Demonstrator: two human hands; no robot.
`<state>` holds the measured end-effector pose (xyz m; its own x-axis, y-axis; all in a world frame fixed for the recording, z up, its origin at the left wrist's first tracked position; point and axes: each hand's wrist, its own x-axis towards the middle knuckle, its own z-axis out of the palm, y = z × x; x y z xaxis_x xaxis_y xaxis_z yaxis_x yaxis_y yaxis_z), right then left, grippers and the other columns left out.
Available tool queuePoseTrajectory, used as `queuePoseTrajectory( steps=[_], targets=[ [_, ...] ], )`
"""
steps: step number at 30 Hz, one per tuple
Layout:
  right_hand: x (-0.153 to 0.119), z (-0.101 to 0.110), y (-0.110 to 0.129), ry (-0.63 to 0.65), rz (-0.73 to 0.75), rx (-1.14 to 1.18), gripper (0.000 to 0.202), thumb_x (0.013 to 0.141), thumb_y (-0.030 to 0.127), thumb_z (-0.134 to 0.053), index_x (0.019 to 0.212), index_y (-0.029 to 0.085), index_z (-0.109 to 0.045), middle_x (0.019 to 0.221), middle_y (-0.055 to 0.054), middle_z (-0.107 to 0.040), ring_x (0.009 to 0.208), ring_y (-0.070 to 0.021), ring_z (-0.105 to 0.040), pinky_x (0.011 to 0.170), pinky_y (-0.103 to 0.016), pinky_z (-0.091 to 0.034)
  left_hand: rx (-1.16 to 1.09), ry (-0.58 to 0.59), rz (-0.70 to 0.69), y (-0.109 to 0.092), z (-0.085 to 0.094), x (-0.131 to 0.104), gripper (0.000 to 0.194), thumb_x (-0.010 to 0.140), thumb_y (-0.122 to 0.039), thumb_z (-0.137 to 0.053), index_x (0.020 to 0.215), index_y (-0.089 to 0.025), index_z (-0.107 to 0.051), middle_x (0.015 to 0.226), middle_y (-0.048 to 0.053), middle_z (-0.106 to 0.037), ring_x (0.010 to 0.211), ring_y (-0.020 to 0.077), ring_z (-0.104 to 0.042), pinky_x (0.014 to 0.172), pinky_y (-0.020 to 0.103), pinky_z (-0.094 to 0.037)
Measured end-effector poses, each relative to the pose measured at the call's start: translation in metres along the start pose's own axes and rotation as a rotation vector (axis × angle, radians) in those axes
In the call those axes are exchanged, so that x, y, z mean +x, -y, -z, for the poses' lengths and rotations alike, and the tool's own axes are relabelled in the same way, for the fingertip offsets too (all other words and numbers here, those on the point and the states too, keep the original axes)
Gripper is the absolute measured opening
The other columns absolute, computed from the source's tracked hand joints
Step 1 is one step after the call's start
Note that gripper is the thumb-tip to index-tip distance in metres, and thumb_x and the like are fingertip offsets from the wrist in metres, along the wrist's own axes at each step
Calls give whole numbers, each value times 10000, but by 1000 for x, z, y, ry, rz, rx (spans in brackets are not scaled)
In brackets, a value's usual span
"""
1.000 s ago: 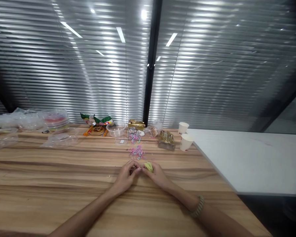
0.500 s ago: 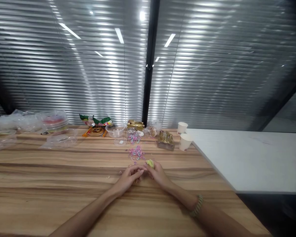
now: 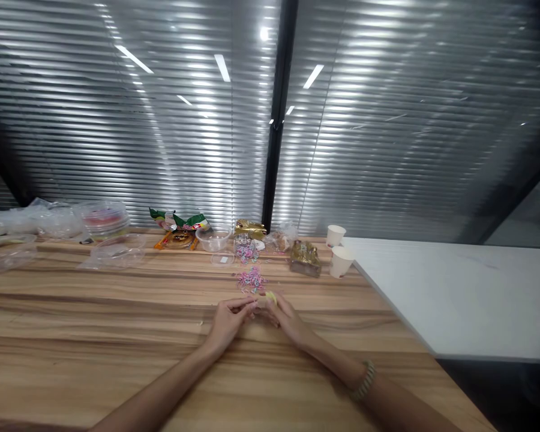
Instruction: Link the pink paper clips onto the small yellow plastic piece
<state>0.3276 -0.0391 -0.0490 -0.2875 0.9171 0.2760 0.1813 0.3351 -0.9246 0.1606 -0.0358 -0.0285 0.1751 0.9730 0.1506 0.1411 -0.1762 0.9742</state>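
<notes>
Where right fingers (image 3: pixel 282 303) seemingly pinch, yellow piece (image 3: pixel 271 296)

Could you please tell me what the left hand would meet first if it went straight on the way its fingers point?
The left hand would most likely meet the right hand, which holds something yellow, though depth is unclear here.

Hands (image 3: pixel 252 317) together — fingers bent.
</notes>
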Motion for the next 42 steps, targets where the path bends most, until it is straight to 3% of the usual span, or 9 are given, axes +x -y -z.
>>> queuePoseTrajectory(
  steps=[4, 9, 13, 17, 22, 29, 35, 42],
  targets=[
    [0, 0, -1, 13, 25, -48, 440, 881, 535, -297, 972, 186, -550, 650, -13, -491, 578, -147, -450, 561, -245, -386, 48, -56, 9, 1, 1, 2, 372, 653, -414, -633, 843, -100, -691, 630, 71, -662, 537, 156, -557, 502, 231, -433],
    [2, 1, 5, 30, 132, -161, 435, 882, 506, -330, 758, 170, -576, 694, -32, -516, 623, -150, -458, 585, -242, -374, 132, -9, -107, 4, 3, 2, 378, 689, -391, -622, 964, -133, -655, 708, 53, -653, 609, 148, -556, 566, 234, -451],
    [2, 1, -1, 49, 43, -88, 475, 867, 532, -338, 628, 160, -511, 523, 10, -428, 487, -120, -395, 474, -217, -317, 160, 36, -215, 5, 2, 1, 321, 703, -332, -622, 980, -171, -648, 836, 57, -644, 752, 173, -568, 674, 266, -470],
    [2, -1, -8, 64, 41, -53, 468, 858, 544, -347, 688, 157, -547, 600, -4, -493, 556, -132, -443, 522, -221, -361, 131, 76, -261, 9, 2, 1, 288, 706, -299, -628, 969, -185, -651, 900, 62, -633, 828, 188, -566, 725, 280, -469],
    [1, -3, -7, 149, 37, -37, 444, 874, 524, -324, 846, 178, -602, 792, -34, -577, 730, -171, -507, 671, -258, -410, 147, 45, -294, 10, 3, 0, 290, 710, -301, -631, 976, -186, -650, 831, 54, -634, 753, 173, -565, 692, 273, -465],
    [0, 1, 3, 216, 60, -109, 447, 904, 477, -282, 810, 169, -593, 747, -21, -568, 690, -156, -503, 669, -254, -397, 164, 98, -350, -1, 4, -5, 189, 765, -280, -578, 902, -193, -675, 819, 52, -630, 773, 172, -563, 707, 265, -445],
    [-1, 4, 9, 238, 74, -152, 405, 906, 451, -310, 852, 169, -594, 835, -30, -593, 777, -170, -525, 734, -270, -406, 186, 101, -343, 1, 4, -4, 152, 766, -266, -578, 826, -177, -686, 800, 51, -630, 769, 172, -566, 706, 254, -439],
    [-6, 4, 18, 224, 177, -273, 348, 918, 382, -344, 1154, 177, -497, 1167, -60, -501, 1063, -178, -451, 928, -309, -343, 155, 64, -322, 11, 4, 0, 168, 765, -284, -576, 837, -169, -675, 846, 60, -649, 798, 178, -582, 730, 259, -445]
  ],
)
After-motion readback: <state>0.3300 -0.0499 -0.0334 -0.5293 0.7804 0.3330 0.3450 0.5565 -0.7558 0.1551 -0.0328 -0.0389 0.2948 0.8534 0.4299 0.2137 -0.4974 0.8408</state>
